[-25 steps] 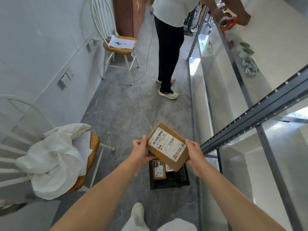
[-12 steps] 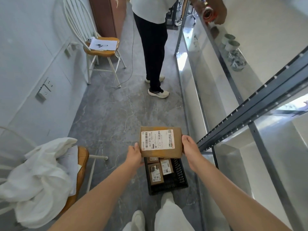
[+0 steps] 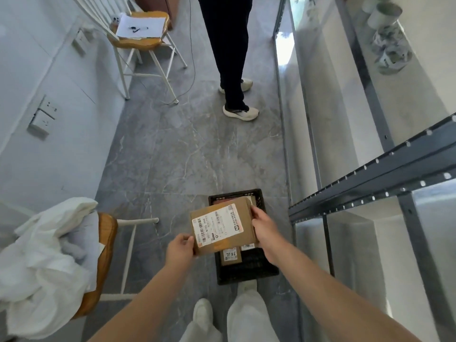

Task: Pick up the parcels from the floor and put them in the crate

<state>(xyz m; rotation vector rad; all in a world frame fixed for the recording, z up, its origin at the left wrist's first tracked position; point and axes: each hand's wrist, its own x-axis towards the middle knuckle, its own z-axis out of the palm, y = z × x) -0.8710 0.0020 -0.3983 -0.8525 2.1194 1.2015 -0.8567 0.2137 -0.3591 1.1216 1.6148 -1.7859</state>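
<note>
I hold a brown cardboard parcel [image 3: 222,228] with a white shipping label, tilted, just above the black plastic crate [image 3: 246,272] on the grey floor. My left hand [image 3: 180,248] grips its near left corner. My right hand [image 3: 265,230] grips its right edge. Inside the crate lie smaller labelled parcels [image 3: 230,256], mostly hidden under the held parcel. The crate stands right in front of my feet.
A metal shelving rack [image 3: 370,178] runs along the right. A chair draped with white cloth [image 3: 49,262] stands at the left. Another person's legs [image 3: 232,70] stand ahead, beside a white chair with papers [image 3: 140,28]. A cable trails on the floor.
The parcel has come down and nearer to the crate, turning so its label runs lengthwise. Both hands have stayed on it. My view has tipped further down.
</note>
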